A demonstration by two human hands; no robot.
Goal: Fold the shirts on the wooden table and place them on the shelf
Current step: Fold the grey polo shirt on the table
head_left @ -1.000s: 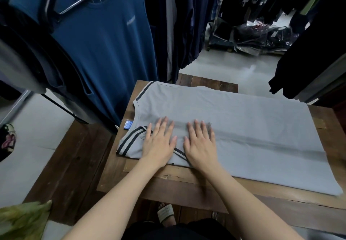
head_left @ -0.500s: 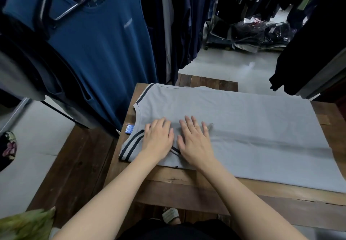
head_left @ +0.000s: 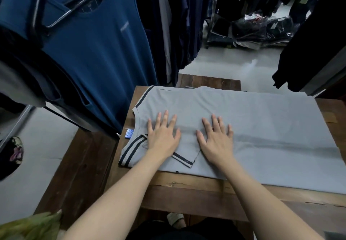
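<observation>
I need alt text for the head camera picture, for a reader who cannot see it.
A person's left hand and right hand press flat, fingers spread, on a grey shirt with dark-striped trim, partly folded on a wooden table. A blue shirt hangs at the left among other dark clothes.

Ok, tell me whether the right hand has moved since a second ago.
Yes: the right hand has slid rightward along the grey shirt, farther from the blue neck label.

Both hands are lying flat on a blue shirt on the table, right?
Not quite: the head view shows the left hand and right hand flat on a grey shirt on the wooden table. The blue shirt hangs beside it.
</observation>
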